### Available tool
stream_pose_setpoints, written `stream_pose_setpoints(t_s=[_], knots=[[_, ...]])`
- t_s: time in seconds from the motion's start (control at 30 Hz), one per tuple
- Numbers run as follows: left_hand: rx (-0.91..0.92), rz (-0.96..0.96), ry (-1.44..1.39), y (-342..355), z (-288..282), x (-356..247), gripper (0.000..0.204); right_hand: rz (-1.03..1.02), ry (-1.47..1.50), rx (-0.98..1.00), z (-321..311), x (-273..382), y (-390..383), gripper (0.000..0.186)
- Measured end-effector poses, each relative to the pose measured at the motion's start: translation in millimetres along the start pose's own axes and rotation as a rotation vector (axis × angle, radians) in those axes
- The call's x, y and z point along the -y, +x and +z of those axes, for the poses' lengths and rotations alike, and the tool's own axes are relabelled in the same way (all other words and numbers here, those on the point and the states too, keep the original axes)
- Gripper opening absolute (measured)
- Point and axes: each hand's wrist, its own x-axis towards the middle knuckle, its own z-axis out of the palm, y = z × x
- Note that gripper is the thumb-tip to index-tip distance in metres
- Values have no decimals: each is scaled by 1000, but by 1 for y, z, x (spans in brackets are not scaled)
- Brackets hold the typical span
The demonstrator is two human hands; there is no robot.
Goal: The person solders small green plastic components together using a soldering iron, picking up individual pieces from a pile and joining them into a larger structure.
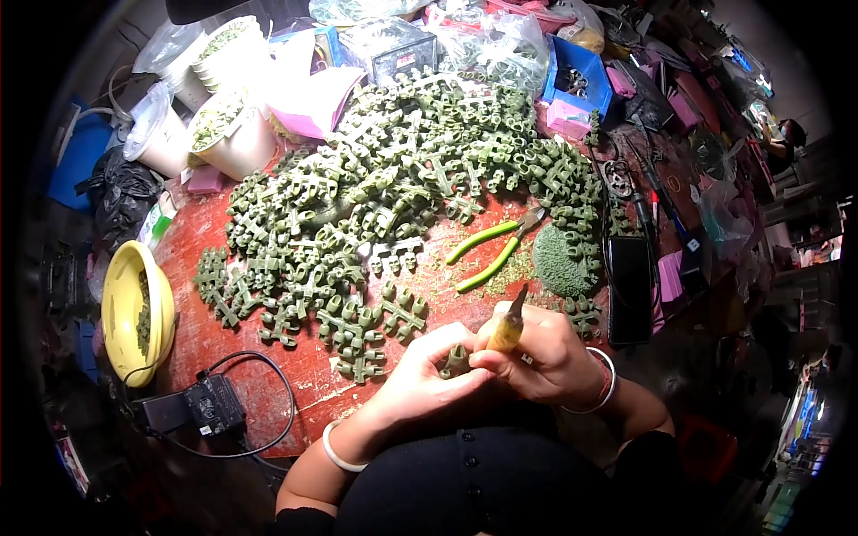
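Note:
My left hand [420,377] pinches a small green knobbed piece [457,361] between thumb and fingers, close to my body. Right beside it, my right hand [556,354] is closed round a yellow-handled tool [506,335] whose dark, narrow tip points up and away from me. The fingertips of both hands nearly meet at the piece. Beyond them spreads a large heap of similar green pieces [357,196], stems with rows of ring-like knobs. Green-handled pliers [490,257] lie between the heap and my right hand, their jaws toward the far right.
On the red tabletop [295,384] a round green textured pad [567,259] sits by a black phone [629,290]. A yellow basin [159,308] and a cabled black adapter [214,405] are at left. White buckets [234,143], a pink box [313,103] and a blue bin [576,76] stand behind.

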Motion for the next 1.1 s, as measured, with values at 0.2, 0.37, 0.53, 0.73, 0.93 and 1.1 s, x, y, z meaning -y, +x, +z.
stream_pose_setpoints(t_s=[0.2,0.37,0.53,0.73,0.93,1.1], knots=[[-16,16,17,3,2,-7,20,35,-57,-30,-4,-4,0,16],[38,-22,34,0,-4,-1,23,-39,-29,33,1,-2,-1,11],[44,-135,-168,4,-4,-13,28,15,48,-275,-12,-10,-19,12],[23,-278,-430,2,-8,-14,27,66,126,-250,7,-2,-42,19],[0,-274,-454,3,-6,-14,28,1,-54,-341,13,-5,-48,25],[-3,-276,-394,3,-9,-13,29,106,15,-316,7,-4,-45,19]])
